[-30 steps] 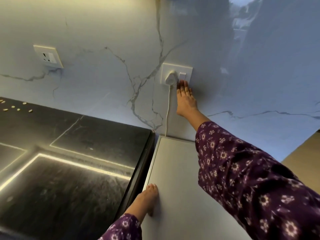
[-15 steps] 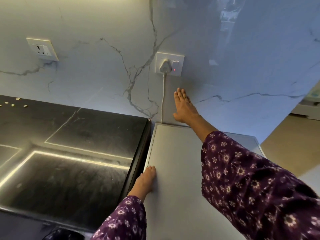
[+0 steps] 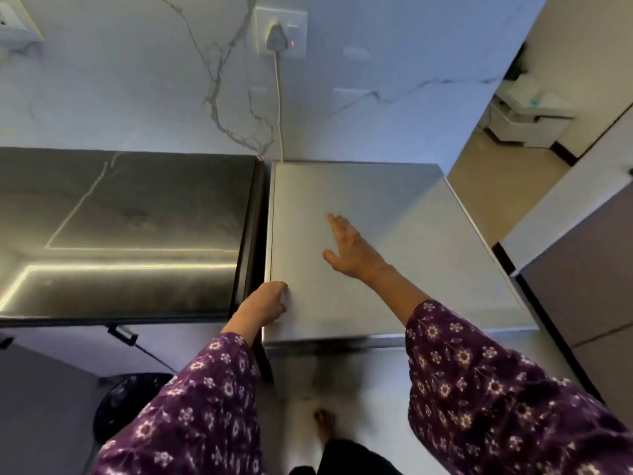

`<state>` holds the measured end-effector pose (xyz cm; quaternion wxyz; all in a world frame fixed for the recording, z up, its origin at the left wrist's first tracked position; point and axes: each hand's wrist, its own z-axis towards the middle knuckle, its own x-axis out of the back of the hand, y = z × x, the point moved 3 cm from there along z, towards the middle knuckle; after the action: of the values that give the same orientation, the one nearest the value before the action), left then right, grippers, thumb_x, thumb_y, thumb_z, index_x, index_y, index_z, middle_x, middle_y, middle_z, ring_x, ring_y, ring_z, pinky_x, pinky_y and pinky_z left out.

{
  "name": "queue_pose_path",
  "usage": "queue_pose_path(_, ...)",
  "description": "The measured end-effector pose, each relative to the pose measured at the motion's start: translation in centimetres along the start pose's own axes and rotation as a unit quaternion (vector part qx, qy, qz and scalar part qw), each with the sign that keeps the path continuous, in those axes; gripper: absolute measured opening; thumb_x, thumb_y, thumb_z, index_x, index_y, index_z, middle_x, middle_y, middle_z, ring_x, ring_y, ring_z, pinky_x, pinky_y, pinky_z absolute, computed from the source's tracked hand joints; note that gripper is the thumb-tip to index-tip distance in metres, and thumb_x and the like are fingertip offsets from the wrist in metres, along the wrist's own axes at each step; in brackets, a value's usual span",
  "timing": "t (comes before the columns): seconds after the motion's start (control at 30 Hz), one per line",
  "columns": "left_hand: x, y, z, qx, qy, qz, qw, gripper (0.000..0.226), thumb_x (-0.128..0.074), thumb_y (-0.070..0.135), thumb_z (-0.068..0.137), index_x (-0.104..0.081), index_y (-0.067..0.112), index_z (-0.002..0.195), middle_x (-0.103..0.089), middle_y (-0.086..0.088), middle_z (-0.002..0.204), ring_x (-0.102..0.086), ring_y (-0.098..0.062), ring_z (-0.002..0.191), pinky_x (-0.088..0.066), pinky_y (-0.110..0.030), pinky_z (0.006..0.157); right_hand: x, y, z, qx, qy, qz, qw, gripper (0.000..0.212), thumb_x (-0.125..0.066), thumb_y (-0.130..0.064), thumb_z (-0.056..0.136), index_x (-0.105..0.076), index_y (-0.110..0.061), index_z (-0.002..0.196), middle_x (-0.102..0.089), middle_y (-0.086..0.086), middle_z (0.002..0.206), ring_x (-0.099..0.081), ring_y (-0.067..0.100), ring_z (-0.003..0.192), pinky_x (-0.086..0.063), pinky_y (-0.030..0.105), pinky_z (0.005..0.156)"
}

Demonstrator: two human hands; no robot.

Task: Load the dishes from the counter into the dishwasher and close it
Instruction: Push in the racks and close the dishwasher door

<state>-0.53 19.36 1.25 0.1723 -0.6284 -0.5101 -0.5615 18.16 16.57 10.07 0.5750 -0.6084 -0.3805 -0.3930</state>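
The dishwasher (image 3: 404,214) is a grey appliance standing right of the black counter (image 3: 130,214), seen from above with its flat top facing me. My left hand (image 3: 265,301) rests on the top's front left corner, fingers bent over the edge. My right hand (image 3: 349,250) hovers over the middle of the top with straight, spread fingers and holds nothing. On the marble wall behind, a white plug sits in a socket (image 3: 281,32) whose red light is on, and its cable (image 3: 279,108) drops behind the dishwasher. No dishes are in view.
A second socket (image 3: 17,22) is at the far left of the wall. A black bin (image 3: 130,402) stands on the floor below the counter. My bare foot (image 3: 323,425) is on the floor in front. A doorway opens to the right, with white boxes (image 3: 527,114) beyond.
My right hand left the wall switch, whose red light is now on, and drew back over the dishwasher top. The view tipped down. My left hand stayed on the front left corner.
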Motion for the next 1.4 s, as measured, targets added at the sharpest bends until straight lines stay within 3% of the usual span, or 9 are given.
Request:
queue_pose_path(0.13,-1.9,0.3,-4.3,-0.015,-0.004,0.008,1.000,0.043,-0.054,0.011,0.090,-0.047,0.006,0.133,-0.050,-0.012,0.134,-0.046,-0.027,0.125,-0.034,-0.031,0.102,-4.9,-0.3,-7.2,0.002,-0.026,0.009,1.000,0.071,-0.050,-0.019,0.093,-0.010,-0.004,0.149,-0.010,0.017,0.156,-0.009,0.026,0.145,-0.016,0.035,0.118)
queue_pose_path(0.3,-4.5,0.7,-7.9,-0.026,-0.013,0.001,1.000,0.033,-0.046,0.006,0.092,-0.047,0.008,0.125,-0.046,-0.009,0.125,-0.052,-0.029,0.113,-0.044,-0.039,0.096,-9.9,-1.3,-14.3,0.009,0.035,0.059,0.998,0.057,-0.052,-0.008,0.086,-0.036,0.005,0.139,-0.034,0.026,0.145,-0.030,0.035,0.138,-0.025,0.039,0.114)
queue_pose_path(0.43,-5.5,1.2,-9.2,-0.034,-0.029,0.048,0.998,0.064,-0.041,-0.007,0.090,-0.018,0.007,0.148,-0.015,-0.012,0.155,-0.023,-0.028,0.141,-0.026,-0.036,0.112,-13.8,-1.2,-17.8,0.050,0.028,0.013,0.998,0.050,-0.051,-0.001,0.079,-0.050,0.008,0.128,-0.054,0.027,0.127,-0.050,0.041,0.121,-0.039,0.048,0.105)
queue_pose_path(0.57,-5.5,1.1,-9.2,-0.042,-0.048,0.078,0.995,0.075,-0.038,-0.014,0.085,-0.006,0.006,0.150,-0.002,-0.016,0.157,-0.007,-0.028,0.145,-0.021,-0.039,0.116,-17.6,-1.1,-19.7,0.042,-0.049,-0.026,0.998,0.064,-0.047,0.005,0.083,-0.031,-0.005,0.145,-0.050,0.022,0.125,-0.049,0.038,0.114,-0.047,0.040,0.090)
queue_pose_path(0.7,-5.5,1.0,-9.4,-0.048,-0.042,0.105,0.992,0.072,-0.040,-0.012,0.086,-0.008,0.005,0.149,-0.008,-0.019,0.155,-0.021,-0.033,0.141,-0.032,-0.041,0.109,-19.6,-1.6,-19.9,0.013,-0.129,-0.086,0.988,0.082,-0.046,0.001,0.086,-0.003,-0.024,0.151,-0.049,0.014,0.108,-0.048,0.029,0.098,-0.039,0.031,0.068)
queue_pose_path(0.9,-5.8,0.4,-9.7,-0.035,0.002,0.119,0.992,0.074,-0.048,-0.003,0.087,-0.011,0.014,0.149,-0.011,-0.011,0.156,-0.051,-0.035,0.120,-0.049,-0.044,0.090,-21.6,-2.0,-17.4,-0.017,-0.139,-0.190,0.972,0.087,-0.047,-0.006,0.089,0.012,-0.028,0.149,-0.057,0.016,0.105,-0.055,0.029,0.092,-0.045,0.035,0.069)
queue_pose_path(1.1,-6.7,0.7,-10.0,-0.032,0.010,0.119,0.992,0.078,-0.041,-0.009,0.089,0.001,0.012,0.152,0.004,-0.008,0.159,-0.006,-0.022,0.146,-0.033,-0.041,0.111,-23.2,-1.9,-16.7,-0.042,-0.133,-0.235,0.962,0.085,-0.048,-0.013,0.091,0.015,-0.018,0.149,-0.057,0.019,0.116,-0.055,0.030,0.100,-0.048,0.037,0.079)
queue_pose_path(1.23,-6.5,0.6,-9.9,-0.037,0.008,0.120,0.992,0.081,-0.042,-0.012,0.087,0.002,0.013,0.151,0.005,-0.007,0.159,-0.003,-0.021,0.146,-0.027,-0.041,0.113,-23.5,-1.1,-17.1,-0.075,-0.125,-0.256,0.956,0.085,-0.048,-0.018,0.092,0.015,-0.012,0.148,-0.054,0.020,0.123,-0.053,0.031,0.107,-0.045,0.036,0.083)
queue_pose_path(1.4,-6.4,1.0,-10.1,-0.028,0.002,0.109,0.994,0.080,-0.039,-0.012,0.087,0.002,0.012,0.152,0.005,-0.006,0.159,-0.002,-0.019,0.146,-0.036,-0.040,0.109,-22.9,-0.6,-16.8,-0.078,-0.135,-0.276,0.948,0.079,-0.044,-0.020,0.096,0.015,-0.014,0.148,-0.053,0.019,0.125,-0.052,0.030,0.107,-0.045,0.035,0.083)
